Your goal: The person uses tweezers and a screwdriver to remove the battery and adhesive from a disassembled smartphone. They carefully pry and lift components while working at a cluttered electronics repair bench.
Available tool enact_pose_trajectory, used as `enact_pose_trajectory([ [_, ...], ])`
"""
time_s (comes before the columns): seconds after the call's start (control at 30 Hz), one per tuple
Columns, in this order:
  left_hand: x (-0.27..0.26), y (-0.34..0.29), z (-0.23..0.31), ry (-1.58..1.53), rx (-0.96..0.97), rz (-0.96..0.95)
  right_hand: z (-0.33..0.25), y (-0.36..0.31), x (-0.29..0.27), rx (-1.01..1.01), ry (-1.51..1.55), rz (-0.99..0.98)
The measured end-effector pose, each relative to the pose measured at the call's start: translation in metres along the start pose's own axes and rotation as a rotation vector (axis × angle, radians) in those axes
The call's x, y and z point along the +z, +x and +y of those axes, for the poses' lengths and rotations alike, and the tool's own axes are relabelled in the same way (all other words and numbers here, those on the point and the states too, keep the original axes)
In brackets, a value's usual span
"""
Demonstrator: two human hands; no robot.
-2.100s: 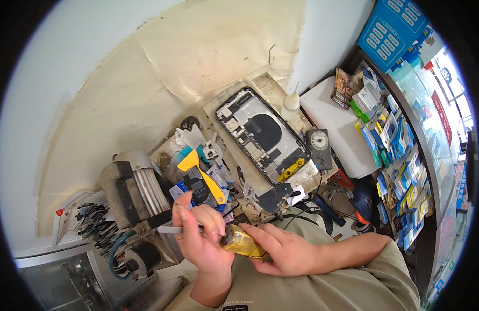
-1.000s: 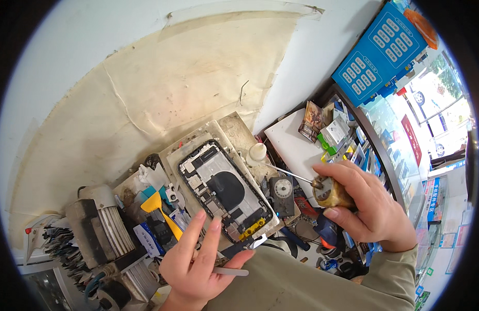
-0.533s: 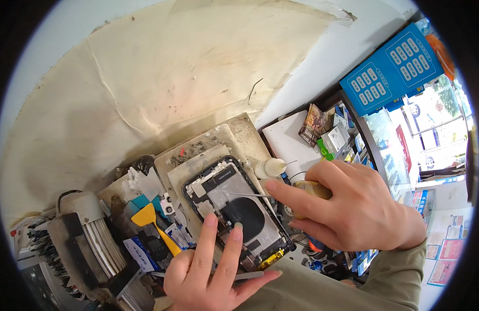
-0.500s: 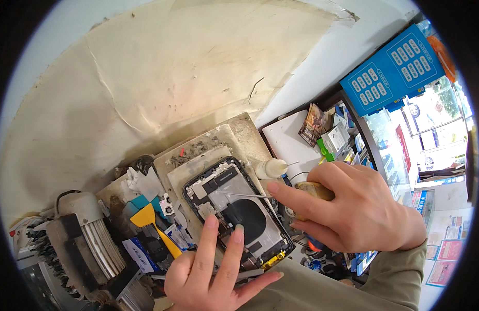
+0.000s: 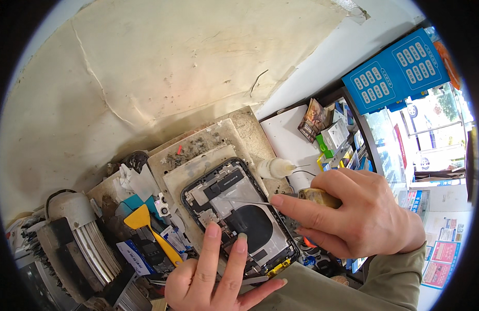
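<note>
An opened phone housing (image 5: 254, 193) lies tilted on a worn pale block, its inside facing up. It shows a round black pad (image 5: 252, 225), small boards and a yellow strip at the near end. My left hand (image 5: 213, 277) is open, with two stretched fingertips resting on the phone's left inner edge and the thumb along its near end. My right hand (image 5: 356, 220) is closed around the worn yellowish handle of a thin metal pick-like tool (image 5: 260, 202). The tool's shaft points left over the phone's pale inner plate; whether its tip touches cannot be told.
A small white bottle with a needle tip (image 5: 275, 168) stands right of the phone. On the left lie a yellow plastic pry tool (image 5: 159, 236), torn white paper (image 5: 133, 181) and a grey ribbed machine (image 5: 84, 243). Boxes (image 5: 335, 137) crowd the back right, below a blue sign (image 5: 397, 72).
The whole view has shifted slightly. Both hands keep nearly the same place on and over the phone, and the tool's shaft still points left across the plate.
</note>
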State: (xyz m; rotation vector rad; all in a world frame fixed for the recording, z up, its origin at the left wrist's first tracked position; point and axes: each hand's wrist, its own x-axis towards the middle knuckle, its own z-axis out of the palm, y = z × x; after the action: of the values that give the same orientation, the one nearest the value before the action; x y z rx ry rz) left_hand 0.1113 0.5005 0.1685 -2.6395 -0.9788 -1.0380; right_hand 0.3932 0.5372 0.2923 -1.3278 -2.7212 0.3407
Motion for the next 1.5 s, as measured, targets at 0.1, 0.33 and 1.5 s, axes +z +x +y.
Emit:
enact_pose_trajectory([
  [0.1, -0.008, 0.028, 0.033, -0.152, -0.426, 0.001, 0.001, 0.001, 0.003, -0.013, 0.012, 0.004],
  [0.33, -0.014, 0.022, 0.021, -0.130, -0.266, -0.066, 0.003, -0.002, 0.003, -0.030, 0.011, 0.002],
  [1.5, -0.024, 0.036, 0.015, -0.091, -0.176, -0.157, 0.005, -0.005, 0.002, 0.016, 0.087, 0.007],
])
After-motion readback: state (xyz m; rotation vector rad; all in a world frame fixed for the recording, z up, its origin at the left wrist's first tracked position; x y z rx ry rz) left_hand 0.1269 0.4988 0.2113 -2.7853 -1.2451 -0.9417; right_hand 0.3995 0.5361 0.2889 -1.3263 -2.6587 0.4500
